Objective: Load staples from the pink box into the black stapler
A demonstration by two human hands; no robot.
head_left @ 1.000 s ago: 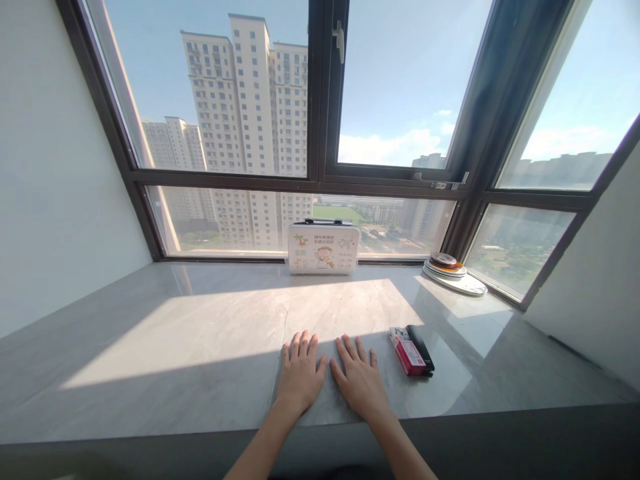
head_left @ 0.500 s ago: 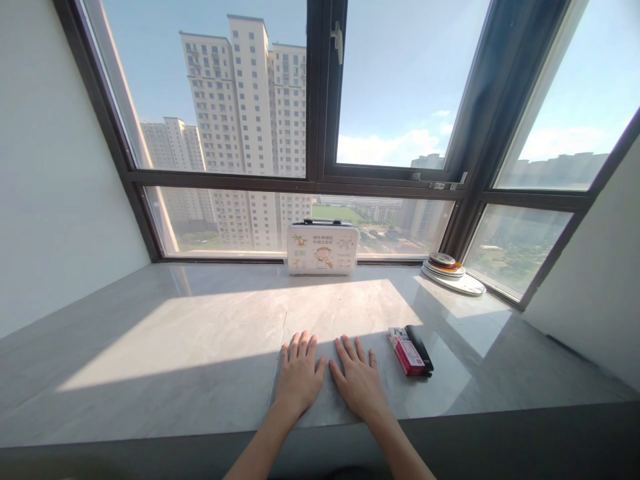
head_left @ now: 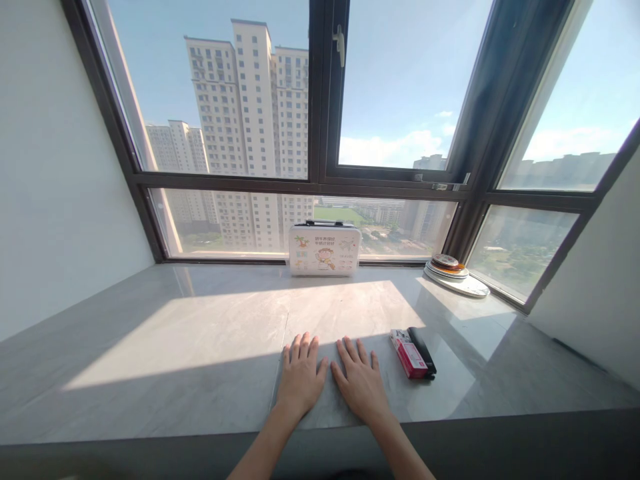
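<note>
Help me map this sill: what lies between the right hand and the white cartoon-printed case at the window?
Nothing: in the head view only bare grey marble sill stretches from the right hand to the white cartoon-printed case.

Red box (head_left: pixel 410 360), black bar (head_left: pixel 421 348) side by side, flat on sill (head_left: pixel 200 347).

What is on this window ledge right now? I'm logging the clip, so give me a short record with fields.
surface: grey stone ledge under a large window
left hand: flat on the ledge, palm down, empty
right hand: flat beside it, empty
red box: lies right of the right hand, not touching it
black slim object: along the box's right side
white picture case: upright at the glass
stack of plates: back right
</note>
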